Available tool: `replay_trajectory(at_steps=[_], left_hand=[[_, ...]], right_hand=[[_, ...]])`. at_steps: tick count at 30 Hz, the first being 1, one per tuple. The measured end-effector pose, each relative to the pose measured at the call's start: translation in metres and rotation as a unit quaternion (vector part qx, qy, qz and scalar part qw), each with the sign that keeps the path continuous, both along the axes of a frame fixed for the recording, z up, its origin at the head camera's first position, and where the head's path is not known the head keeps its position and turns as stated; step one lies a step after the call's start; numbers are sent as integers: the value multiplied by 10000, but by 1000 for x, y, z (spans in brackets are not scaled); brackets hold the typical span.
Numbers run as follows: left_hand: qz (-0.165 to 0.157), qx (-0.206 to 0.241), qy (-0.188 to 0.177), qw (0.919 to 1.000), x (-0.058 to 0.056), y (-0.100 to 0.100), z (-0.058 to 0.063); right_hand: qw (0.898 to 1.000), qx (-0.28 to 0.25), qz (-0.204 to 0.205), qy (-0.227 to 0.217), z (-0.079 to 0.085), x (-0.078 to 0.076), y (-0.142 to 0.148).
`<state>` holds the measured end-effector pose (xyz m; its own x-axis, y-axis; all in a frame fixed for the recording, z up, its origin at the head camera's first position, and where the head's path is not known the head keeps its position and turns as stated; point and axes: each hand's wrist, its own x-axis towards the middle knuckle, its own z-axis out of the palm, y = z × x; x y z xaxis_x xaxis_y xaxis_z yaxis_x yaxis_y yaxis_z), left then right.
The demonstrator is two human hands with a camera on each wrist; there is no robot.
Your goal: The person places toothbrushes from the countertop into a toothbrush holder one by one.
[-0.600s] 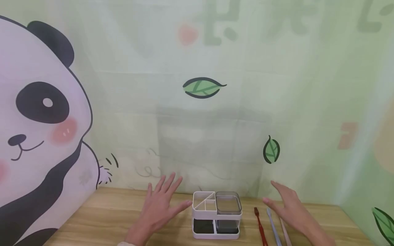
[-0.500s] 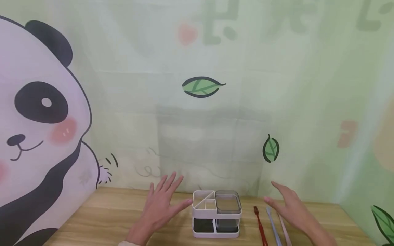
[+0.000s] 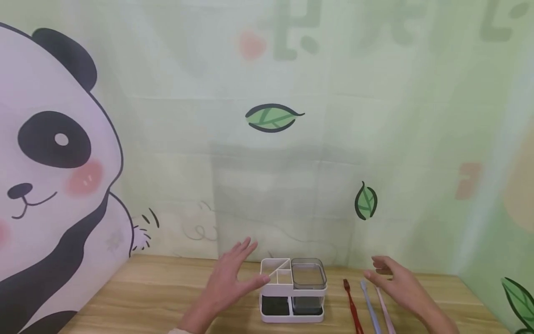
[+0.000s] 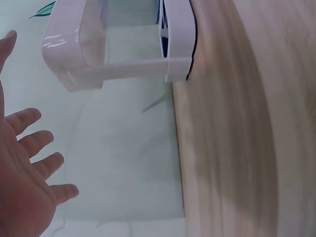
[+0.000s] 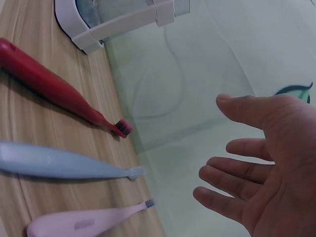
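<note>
Just right of the left hand (image 3: 227, 279), fingers spread and holding nothing, I see the white organizer (image 3: 293, 291); below-left of the right hand (image 3: 397, 282), relaxed, empty, lie 3 toothbrushes (image 3: 370, 308).

Organizer (image 3: 283, 291) blocks mid-desk (image 3: 137, 292); backdrop (image 3: 283, 185) walls off the rear. Open lane between organizer and red toothbrush (image 5: 49, 85). Only narrow slots among the 3 brushes, incl. blue toothbrush (image 5: 54, 162), pink toothbrush (image 5: 64, 224). Left hand (image 3: 227, 280) occupies organizer's left side.
</note>
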<state>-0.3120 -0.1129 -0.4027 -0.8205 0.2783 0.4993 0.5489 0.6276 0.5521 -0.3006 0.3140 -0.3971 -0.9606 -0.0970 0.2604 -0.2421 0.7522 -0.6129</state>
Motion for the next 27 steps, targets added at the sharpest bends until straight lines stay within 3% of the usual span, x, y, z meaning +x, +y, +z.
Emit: replay_trajectory(at_steps=[14,22,27], left_hand=[[-447,991,-623,9921,1,10,-10],[-820,1509,-974,9803,-1,14,-13],[-892,1694,-1134,9749,-2,16,-16]], right_hand=[[9975,-381,-313,-512,-13,-11,22],[9963,-399,-427,-633,-28,-14,33],[9934,-524,-587,-838,-40,-14,38]])
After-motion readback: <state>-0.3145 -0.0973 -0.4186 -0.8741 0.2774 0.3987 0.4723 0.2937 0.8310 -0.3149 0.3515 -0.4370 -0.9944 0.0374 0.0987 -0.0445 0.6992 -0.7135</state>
